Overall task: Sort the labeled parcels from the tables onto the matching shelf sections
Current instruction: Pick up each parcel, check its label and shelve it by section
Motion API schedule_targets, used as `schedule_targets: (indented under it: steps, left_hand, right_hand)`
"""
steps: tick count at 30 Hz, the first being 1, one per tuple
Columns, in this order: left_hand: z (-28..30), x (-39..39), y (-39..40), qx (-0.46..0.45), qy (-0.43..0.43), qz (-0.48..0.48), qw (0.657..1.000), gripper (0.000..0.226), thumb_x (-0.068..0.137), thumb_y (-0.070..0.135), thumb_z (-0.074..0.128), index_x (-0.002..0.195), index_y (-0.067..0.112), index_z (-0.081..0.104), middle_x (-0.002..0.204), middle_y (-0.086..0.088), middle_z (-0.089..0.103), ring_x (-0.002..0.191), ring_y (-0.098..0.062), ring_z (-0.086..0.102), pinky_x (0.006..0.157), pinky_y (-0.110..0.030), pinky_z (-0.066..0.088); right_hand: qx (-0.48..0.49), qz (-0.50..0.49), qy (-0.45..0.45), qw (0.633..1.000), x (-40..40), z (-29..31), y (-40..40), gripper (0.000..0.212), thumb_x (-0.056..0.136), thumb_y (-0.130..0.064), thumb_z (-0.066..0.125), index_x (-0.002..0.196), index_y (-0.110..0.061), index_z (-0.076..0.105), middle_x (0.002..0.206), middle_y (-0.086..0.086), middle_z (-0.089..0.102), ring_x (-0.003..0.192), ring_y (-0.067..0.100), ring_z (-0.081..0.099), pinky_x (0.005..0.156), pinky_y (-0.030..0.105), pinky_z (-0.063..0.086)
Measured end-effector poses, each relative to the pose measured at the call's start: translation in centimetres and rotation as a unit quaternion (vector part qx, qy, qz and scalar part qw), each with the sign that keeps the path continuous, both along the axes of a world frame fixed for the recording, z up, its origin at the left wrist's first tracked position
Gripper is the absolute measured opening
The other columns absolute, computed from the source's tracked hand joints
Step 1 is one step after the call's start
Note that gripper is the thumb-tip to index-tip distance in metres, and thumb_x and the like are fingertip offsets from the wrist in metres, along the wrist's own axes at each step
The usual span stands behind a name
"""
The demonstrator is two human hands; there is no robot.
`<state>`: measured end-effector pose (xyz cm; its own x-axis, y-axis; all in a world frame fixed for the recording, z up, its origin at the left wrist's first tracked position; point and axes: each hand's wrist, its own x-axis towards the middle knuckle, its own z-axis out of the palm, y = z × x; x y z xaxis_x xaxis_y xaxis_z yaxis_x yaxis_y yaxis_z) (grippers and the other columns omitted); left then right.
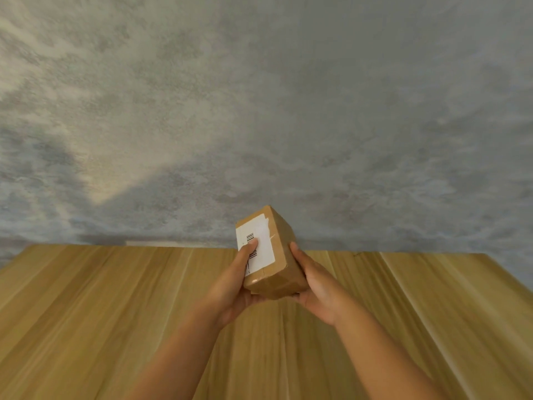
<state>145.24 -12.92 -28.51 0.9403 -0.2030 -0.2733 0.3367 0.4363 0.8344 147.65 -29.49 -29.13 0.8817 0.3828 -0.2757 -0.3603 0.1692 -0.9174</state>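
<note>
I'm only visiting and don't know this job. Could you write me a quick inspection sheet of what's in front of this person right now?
Surface: wooden table, pale plank grain.
Job's things: one brown cardboard parcel, held above the table, tilted; white label with barcode faces the camera. No shelf in view.
Clutter: nothing seen.
Hands: left hand grips the parcel's left side, thumb over the barcode; right hand cups its right side and underside.
Cables: nothing seen.
Surroundings: mottled grey floor beyond the table, with a lighter patch at left.

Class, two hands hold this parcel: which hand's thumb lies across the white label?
The left hand: its thumb presses the parcel's label; the right hand grips bare cardboard.
</note>
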Motion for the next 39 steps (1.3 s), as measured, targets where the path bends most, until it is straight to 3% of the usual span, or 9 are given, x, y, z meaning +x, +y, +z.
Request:
schedule_targets:
  steps: [4,8,12,17,20,23,28,35,39]
  left_hand:
    - [-0.2,-1.3,-1.1,-0.005,-0.037,0.027,0.999,0.043,0.096,0.043,0.050,0.131,0.020,0.059,0.117,-0.009,0.072,0.103,-0.024,0.071,0.078,-0.039,0.058]
    - [-0.6,-2.6,-1.7,-0.002,-0.051,0.034,0.998,0.044,0.098,0.040,0.049,0.134,0.016,0.058,0.124,-0.012,0.068,0.115,-0.029,0.065,0.099,-0.049,0.050]
    - [-0.8,-3.4,-1.9,0.111,-0.090,0.065,0.988,0.038,0.099,0.039,0.050,0.131,0.021,0.058,0.111,-0.001,0.074,0.100,-0.017,0.071,0.077,-0.035,0.058]
    - [0.4,-4.5,-2.5,0.159,-0.108,0.056,0.980,0.054,0.079,0.060,0.061,0.126,0.033,0.057,0.107,0.008,0.074,0.089,-0.010,0.073,0.077,-0.036,0.056]
    - [0.5,-4.8,-2.2,0.118,-0.075,0.047,0.989,0.059,0.078,0.064,0.059,0.127,0.030,0.061,0.112,0.001,0.074,0.101,-0.020,0.072,0.079,-0.041,0.058]
    - [0.7,-5.0,-1.8,0.079,-0.036,0.017,0.996,0.062,0.085,0.065,0.054,0.130,0.024,0.060,0.120,-0.011,0.070,0.110,-0.030,0.068,0.083,-0.043,0.055]
    - [1.3,-5.1,-2.1,0.147,-0.074,0.037,0.986,0.056,0.086,0.066,0.050,0.132,0.033,0.057,0.128,0.004,0.066,0.114,-0.018,0.065,0.097,-0.048,0.053]
    - [1.9,-5.0,-3.5,0.130,-0.089,0.042,0.987,0.065,0.075,0.054,0.072,0.132,0.032,0.051,0.111,0.012,0.073,0.109,-0.015,0.068,0.093,-0.047,0.055]
    - [1.6,-4.8,-1.5,0.110,-0.068,0.051,0.990,0.050,0.087,0.055,0.062,0.127,0.026,0.063,0.119,0.000,0.072,0.110,-0.018,0.068,0.099,-0.049,0.051]
  right_hand:
    - [-0.066,-0.035,-0.056,0.996,-1.0,0.7,-0.9,0.073,0.073,-0.059,0.067,0.137,-0.026,0.050,0.122,-0.003,0.068,0.106,0.016,0.069,0.087,0.041,0.058]
    - [-0.068,-0.020,-0.066,0.995,-2.2,1.5,-1.6,0.083,0.066,-0.058,0.075,0.138,-0.030,0.046,0.123,-0.008,0.066,0.110,0.011,0.065,0.093,0.035,0.055]
    - [-0.133,-0.062,-0.137,0.980,-3.7,1.9,-1.8,0.072,0.069,-0.051,0.080,0.129,-0.035,0.044,0.112,-0.020,0.062,0.095,-0.004,0.064,0.070,0.016,0.054]
    - [-0.190,-0.102,-0.253,0.943,-4.9,0.7,-1.2,0.083,0.058,-0.060,0.084,0.127,-0.050,0.040,0.126,-0.017,0.057,0.110,0.001,0.060,0.084,0.032,0.059]
    - [-0.145,-0.074,-0.215,0.963,-5.3,1.5,-1.8,0.068,0.076,-0.058,0.073,0.134,-0.046,0.040,0.128,-0.016,0.055,0.107,0.001,0.061,0.077,0.023,0.057]
    - [-0.100,-0.018,-0.150,0.983,-5.0,2.0,-2.8,0.071,0.075,-0.055,0.071,0.137,-0.039,0.043,0.123,-0.010,0.064,0.104,0.006,0.067,0.091,0.032,0.056]
    - [-0.109,-0.064,-0.154,0.980,-4.9,2.3,-2.9,0.071,0.075,-0.041,0.081,0.135,-0.032,0.045,0.123,-0.009,0.061,0.102,0.008,0.067,0.086,0.031,0.057]
    - [-0.448,-0.192,-0.454,0.746,-6.2,0.6,0.1,0.103,0.067,-0.062,0.071,0.150,-0.025,0.022,0.141,-0.007,0.039,0.126,0.012,0.041,0.101,0.031,0.040]
    - [-0.300,-0.097,-0.407,0.857,-6.5,1.1,-0.1,0.062,0.078,-0.058,0.067,0.134,-0.042,0.046,0.129,-0.022,0.048,0.120,0.001,0.047,0.096,0.018,0.043]
